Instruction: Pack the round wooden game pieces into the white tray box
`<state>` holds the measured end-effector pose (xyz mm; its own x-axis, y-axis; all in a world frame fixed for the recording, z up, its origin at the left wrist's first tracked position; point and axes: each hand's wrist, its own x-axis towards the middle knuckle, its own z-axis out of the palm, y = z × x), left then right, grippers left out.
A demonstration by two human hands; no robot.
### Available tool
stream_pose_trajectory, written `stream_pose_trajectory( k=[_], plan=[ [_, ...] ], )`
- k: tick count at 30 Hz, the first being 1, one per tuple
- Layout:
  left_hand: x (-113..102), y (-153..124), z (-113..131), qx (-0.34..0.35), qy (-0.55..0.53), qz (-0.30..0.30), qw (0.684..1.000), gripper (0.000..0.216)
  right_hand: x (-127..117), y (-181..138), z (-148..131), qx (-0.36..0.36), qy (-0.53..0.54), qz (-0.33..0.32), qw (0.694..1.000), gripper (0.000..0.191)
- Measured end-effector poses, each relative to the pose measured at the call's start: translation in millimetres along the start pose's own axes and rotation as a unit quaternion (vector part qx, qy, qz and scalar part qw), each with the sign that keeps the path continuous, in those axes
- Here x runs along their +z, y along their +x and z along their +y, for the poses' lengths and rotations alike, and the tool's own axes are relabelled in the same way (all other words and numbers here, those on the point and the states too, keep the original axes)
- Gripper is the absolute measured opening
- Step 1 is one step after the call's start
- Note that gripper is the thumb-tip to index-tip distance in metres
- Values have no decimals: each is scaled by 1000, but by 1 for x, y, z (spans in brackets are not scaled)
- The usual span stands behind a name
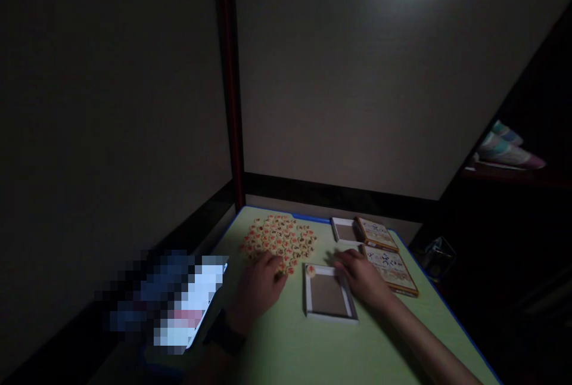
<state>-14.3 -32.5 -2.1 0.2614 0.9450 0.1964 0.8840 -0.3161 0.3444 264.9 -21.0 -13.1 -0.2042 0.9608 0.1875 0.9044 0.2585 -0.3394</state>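
Note:
A wide cluster of round Chinese chess pieces (286, 236), with red and dark characters, lies on the pale green table. At its near edge is my left hand (263, 281), fingers curled and closed around a piece by the fingertips. A shallow open box (331, 317) with white walls and a brown floor sits in front of me, with one chess piece (310, 270) in its far left corner. Over the box's far right corner is my right hand (361, 275), its fingers bent and close together; what they hold, if anything, is hidden.
A second shallow box (345, 231) stands at the table's back edge. Beside it lie two printed box lids (378, 233), (393, 270) on the right. A lit, blurred screen (196, 301) is at the left. Walls (339, 87) close off the back and left.

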Motion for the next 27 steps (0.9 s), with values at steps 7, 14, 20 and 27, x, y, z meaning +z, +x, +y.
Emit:
stream_pose_trajectory(
  k=[7, 14, 20, 27],
  plan=[
    [9, -16, -5, 0, 4, -31, 1000, 26, -1, -4, -42, -85, -14, -9, 996, 28],
    [7, -13, -9, -6, 21, -45, 999, 20, 10, 9, -70, -58, -110, -69, 990, 24],
    [4, -17, -17, -17, 27, -45, 998, 21, 18, 9, -66, -56, -64, -67, 994, 28],
    [3, -16, 0, 14, 23, -6, 1000, 22, 22, 11, -66, -39, -35, -64, 997, 28]
  ],
)
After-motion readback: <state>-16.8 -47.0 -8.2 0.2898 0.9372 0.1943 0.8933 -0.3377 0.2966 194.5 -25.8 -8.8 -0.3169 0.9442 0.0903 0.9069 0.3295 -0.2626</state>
